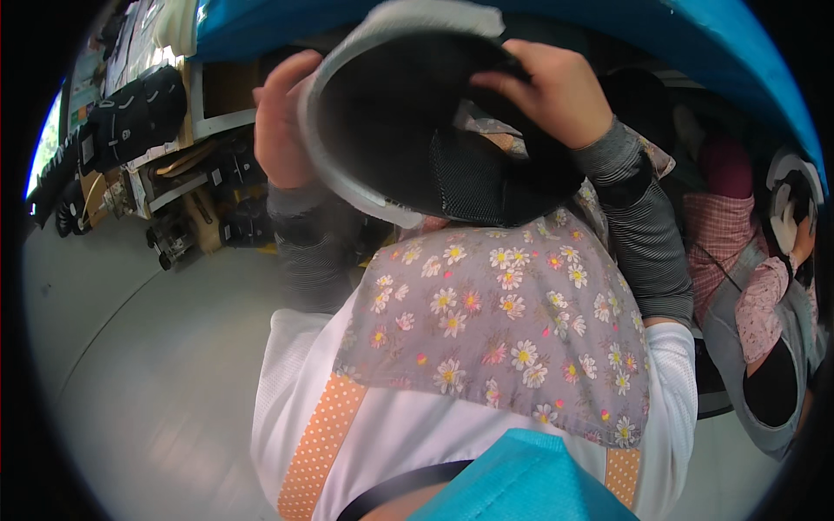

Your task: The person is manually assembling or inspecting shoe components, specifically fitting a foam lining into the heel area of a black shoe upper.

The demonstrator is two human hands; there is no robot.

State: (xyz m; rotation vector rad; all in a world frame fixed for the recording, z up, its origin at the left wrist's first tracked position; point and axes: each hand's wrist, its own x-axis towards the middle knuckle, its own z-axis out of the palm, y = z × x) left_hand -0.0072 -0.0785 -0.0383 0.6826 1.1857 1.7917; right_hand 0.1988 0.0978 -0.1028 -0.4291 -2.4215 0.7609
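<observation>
Curved black pc [391,113] w/ a pale grey rim [310,113] is up off any bench, held in front of the chest, just above the floral apron [495,321]. R hand [543,91] grips its upper R edge, thumb over the dark inner face. L hand [282,122] is by the outer L side, blurred; can't tell if it grasps the pc, only touches it or is just beside. As for progress: pc already has its bowed shape, rim runs round the L side & top, and a textured mesh panel [467,182] shows on the inner face, so I'd judge it part-made at least. What's left is unclear: inside is too dark to check edges, no tool or loose part shows in either hand, & pc isn't set down yet. To the L, black goods [143,113] sit by a shelf [217,124]; can't tell if they're finished. Far R, a co-worker's hand [804,243] is at a similar grey-rimmed item [792,162].
</observation>
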